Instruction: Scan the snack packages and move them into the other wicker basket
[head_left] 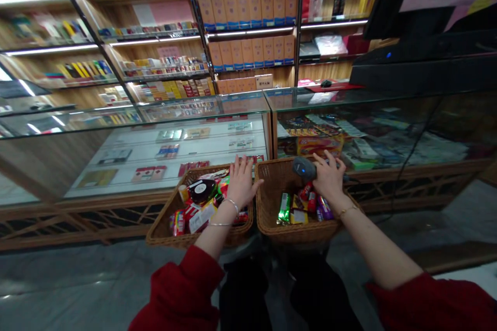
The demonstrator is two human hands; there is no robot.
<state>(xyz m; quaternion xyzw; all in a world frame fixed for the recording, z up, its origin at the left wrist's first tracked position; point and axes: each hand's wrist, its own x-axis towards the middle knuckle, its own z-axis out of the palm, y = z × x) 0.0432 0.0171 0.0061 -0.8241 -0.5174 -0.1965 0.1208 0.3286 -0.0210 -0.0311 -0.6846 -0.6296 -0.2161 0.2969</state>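
Two wicker baskets stand side by side in front of me. The left basket [163, 235] is heaped with packaged snacks [201, 217] and a dark round pack [202, 190]. Over its right side my left hand [241, 182] reaches with the fingers spread, holding nothing that shows. In the right basket [267, 191] lie a green packet [284, 208], a purple packet [323, 209] and some red and brown ones. My right hand [328, 175] is above this basket's back right part, its fingers around the handle of a dark grey scanner [305, 168], whose head points left.
Behind the baskets runs a glass display counter [190, 114] with flat packs inside. Shelves of boxes [248, 8] line the back wall. A dark monitor [419, 20] with pink paper on it stands at the upper right, and a thin cable hangs down the counter's right part.
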